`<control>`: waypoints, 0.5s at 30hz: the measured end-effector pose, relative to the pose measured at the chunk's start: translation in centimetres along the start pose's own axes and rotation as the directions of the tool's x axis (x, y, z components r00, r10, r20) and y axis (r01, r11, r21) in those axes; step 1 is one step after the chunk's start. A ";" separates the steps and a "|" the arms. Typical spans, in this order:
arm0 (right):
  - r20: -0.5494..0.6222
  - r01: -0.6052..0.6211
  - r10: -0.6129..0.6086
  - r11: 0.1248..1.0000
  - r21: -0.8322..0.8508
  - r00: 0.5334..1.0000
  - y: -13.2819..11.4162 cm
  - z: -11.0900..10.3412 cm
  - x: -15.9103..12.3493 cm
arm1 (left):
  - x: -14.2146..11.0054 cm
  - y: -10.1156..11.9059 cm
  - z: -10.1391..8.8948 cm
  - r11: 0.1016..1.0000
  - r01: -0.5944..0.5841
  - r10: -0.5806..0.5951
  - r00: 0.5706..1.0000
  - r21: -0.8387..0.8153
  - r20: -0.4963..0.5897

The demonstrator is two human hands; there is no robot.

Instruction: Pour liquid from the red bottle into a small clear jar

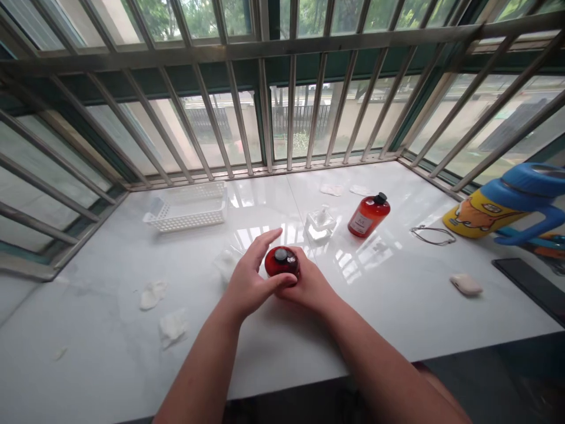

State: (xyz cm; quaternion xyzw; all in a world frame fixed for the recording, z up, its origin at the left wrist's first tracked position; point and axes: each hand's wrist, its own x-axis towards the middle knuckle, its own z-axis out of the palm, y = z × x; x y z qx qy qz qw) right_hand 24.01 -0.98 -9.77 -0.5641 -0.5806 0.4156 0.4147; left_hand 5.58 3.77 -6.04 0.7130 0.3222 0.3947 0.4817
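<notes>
A red bottle with a black cap [281, 255] stands near the middle of the white tabletop, seen from above. My right hand [312, 281] is wrapped around its right and near side. My left hand [252, 272] curves loosely along its left, fingers stretched out and apart, its thumb lying across the near side of the bottle. Behind the hands is a small clear square container [321, 224] with a clear top piece. Farther right stands a second red bottle [369, 217] with a pale label and black cap. Crumpled clear or white material [226, 264] lies left of my left hand.
A white perforated basket [189, 222] sits at the back left. Crumpled tissues [173, 327] lie on the left. To the right are a thin wire-like loop [432, 235], a pale rounded case [467, 285], a dark phone [532, 290] and a blue-yellow handled flask [494, 203]. Metal bars [291, 112] line the windows.
</notes>
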 end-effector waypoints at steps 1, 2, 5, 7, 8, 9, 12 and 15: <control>-0.002 0.003 -0.003 1.000 -0.003 1.000 0.0 0.0 0.0 | -0.1 0.0 -0.2 1.000 -0.009 0.009 1.000 0.000 0.022; -0.006 0.006 -0.006 1.000 -0.004 1.000 0.1 0.0 0.0 | -0.3 0.1 -0.4 1.000 -0.014 0.014 1.000 -0.016 0.026; -0.015 0.002 -0.002 1.000 0.014 1.000 0.2 0.0 0.0 | -0.6 0.4 -0.6 0.993 -0.033 0.031 0.999 -0.110 -0.023; -0.017 -0.009 0.010 1.000 0.026 1.000 0.2 0.0 0.0 | -0.8 0.8 -0.6 0.995 -0.043 0.043 0.999 -0.092 -0.004; -0.017 -0.014 0.014 1.000 0.022 1.000 0.1 0.0 0.0 | -0.9 0.9 -0.7 0.998 -0.043 0.045 0.999 -0.051 0.030; -0.014 -0.017 0.017 1.000 0.016 1.000 0.1 0.0 0.0 | -1.0 1.0 -0.7 0.999 -0.041 0.042 0.997 -0.005 0.063; -0.012 -0.017 0.017 1.000 0.003 1.000 -0.1 0.1 0.0 | -1.2 1.0 -0.8 0.999 -0.027 0.025 0.997 0.025 0.068; -0.012 -0.008 0.008 1.000 0.019 1.000 0.1 0.0 0.1 | -1.2 1.4 -0.8 0.999 -0.039 0.039 0.999 -0.016 -0.020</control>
